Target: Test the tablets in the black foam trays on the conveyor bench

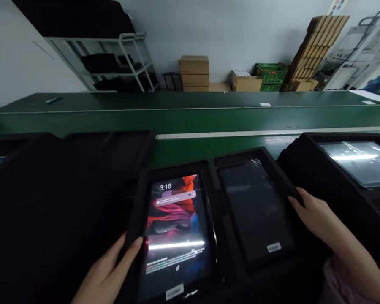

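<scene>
A black foam tray (215,177) lies in front of me with two tablets in its pockets. The left tablet (177,228) is lit and shows 3:18 over a red and blue picture. The right tablet (256,211) is dark, with a small white label near its bottom edge. My left hand (109,270) grips the tray's left edge, thumb lying on the rim beside the lit screen. My right hand (316,217) grips the tray's right edge, fingers curled over the rim.
A stack of black trays (57,202) stands at the left. Another tray with wrapped tablets (357,162) sits at the right. A green conveyor belt (190,114) runs across behind them. Shelves (114,59), cardboard boxes (194,71) and a green crate (270,76) line the far wall.
</scene>
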`<act>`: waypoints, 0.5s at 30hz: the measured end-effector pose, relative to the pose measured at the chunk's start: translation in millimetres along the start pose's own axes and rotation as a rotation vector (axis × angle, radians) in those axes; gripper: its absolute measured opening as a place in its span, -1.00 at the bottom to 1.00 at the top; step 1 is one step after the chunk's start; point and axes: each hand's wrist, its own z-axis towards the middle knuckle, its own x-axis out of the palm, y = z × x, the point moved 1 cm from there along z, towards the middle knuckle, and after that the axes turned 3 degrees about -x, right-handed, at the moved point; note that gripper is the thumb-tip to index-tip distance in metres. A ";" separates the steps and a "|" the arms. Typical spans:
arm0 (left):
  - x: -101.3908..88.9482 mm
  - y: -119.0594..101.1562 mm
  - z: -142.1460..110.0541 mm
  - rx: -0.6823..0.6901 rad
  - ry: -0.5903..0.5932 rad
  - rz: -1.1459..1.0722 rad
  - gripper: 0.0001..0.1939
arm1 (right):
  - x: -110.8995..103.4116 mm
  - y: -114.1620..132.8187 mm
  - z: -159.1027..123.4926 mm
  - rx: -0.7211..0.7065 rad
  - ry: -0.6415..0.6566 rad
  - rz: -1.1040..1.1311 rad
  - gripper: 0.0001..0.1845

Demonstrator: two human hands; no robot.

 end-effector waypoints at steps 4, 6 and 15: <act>1.7 -9.2 -10.4 -0.154 0.045 -0.056 -0.26 | -5.8 -8.3 -13.9 0.023 0.008 -0.040 -0.59; -0.6 -15.7 -6.5 -0.135 0.018 -0.029 -0.27 | -9.0 -9.8 -17.8 0.035 0.006 -0.060 -0.56; -2.7 -18.3 4.2 -0.136 -0.032 -0.141 -0.20 | -16.9 -5.1 -28.6 0.041 0.023 -0.076 -0.42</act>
